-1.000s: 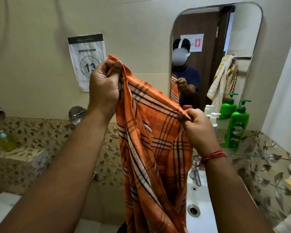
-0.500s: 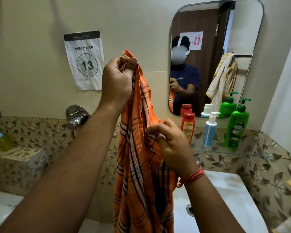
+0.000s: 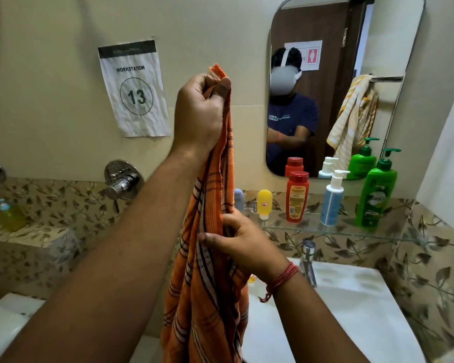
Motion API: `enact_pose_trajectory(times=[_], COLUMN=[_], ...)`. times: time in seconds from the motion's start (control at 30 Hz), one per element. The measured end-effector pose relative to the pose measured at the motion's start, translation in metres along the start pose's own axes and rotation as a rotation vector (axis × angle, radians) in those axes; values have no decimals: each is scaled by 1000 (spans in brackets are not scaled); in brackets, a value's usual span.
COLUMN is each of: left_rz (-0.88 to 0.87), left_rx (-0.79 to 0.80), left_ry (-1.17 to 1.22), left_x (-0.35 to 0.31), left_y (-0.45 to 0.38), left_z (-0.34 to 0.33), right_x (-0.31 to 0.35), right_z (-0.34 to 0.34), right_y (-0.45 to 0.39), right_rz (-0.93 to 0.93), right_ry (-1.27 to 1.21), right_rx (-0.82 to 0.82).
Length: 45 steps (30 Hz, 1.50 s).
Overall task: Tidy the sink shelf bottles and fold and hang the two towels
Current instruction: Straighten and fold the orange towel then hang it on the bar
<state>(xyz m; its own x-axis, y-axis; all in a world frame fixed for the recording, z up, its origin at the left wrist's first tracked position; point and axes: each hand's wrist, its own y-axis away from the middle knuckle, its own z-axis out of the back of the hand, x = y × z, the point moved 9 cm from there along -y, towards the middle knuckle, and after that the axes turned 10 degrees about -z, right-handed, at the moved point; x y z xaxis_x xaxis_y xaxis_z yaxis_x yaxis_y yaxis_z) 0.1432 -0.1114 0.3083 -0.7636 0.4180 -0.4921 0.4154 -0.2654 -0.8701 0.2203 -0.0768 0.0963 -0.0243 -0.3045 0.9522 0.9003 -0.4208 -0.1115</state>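
Observation:
An orange checked towel hangs in a narrow bunch in front of me. My left hand grips its top corner, raised high near the wall. Lower down, my right hand holds the gathered cloth with fingers curled round it. On the glass shelf stand a yellow tube, a red bottle, a white-and-blue pump bottle and a green pump bottle. A small grey bottle is partly hidden behind the towel. A yellow striped towel shows only in the mirror, hung on a rail.
A white basin with a chrome tap lies below the shelf. The mirror hangs above it. A chrome wall valve and a workstation sign are at left. A yellow-green bottle sits on a left ledge.
The towel went from spread wide between both hands to a narrow hanging bunch. My right hand slid down and left along the cloth; my left hand stayed high.

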Motion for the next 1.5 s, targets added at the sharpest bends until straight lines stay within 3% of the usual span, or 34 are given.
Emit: enact_pose_trajectory(times=[0.23, 0.37, 0.47, 0.6, 0.7, 0.8, 0.9, 1.0, 1.17, 1.23, 1.37, 1.5], left_rz=[2, -24, 10, 78, 72, 108, 171, 170, 125, 135, 216, 299], left_rx=[-3, -22, -96, -208, -278, -278, -158, 73, 647, 800, 899, 902], left_ry=[23, 13, 49, 64, 41, -41, -118, -85, -1, 47, 247, 214], left_x=[2, 1, 9, 25, 35, 55, 78, 76, 48, 42, 38, 50], left_y=[-3, -8, -11, -21, -28, -23, -12, 8, 65, 84, 98, 98], left_z=[-4, 0, 14, 44, 70, 87, 83, 47, -22, -35, -50, -50], right_x=[-26, -56, -77, -86, -85, -72, -43, -4, 57, 74, 87, 72], right_z=[2, 15, 21, 39, 81, 122, 137, 126, 104, 100, 104, 110], right_y=[-6, -4, -4, 7, 22, 33, 35, 29, 20, 18, 17, 21], right_rz=[10, -52, -89, -52, 9, 49, 99, 149, 239, 275, 316, 246], right_ry=[81, 170, 201, -175, -295, -51, -8, 77, 221, 307, 350, 273], right_rx=[-119, -301, -271, -184, -384, -614, -663, -585, -476, -475, -493, -460])
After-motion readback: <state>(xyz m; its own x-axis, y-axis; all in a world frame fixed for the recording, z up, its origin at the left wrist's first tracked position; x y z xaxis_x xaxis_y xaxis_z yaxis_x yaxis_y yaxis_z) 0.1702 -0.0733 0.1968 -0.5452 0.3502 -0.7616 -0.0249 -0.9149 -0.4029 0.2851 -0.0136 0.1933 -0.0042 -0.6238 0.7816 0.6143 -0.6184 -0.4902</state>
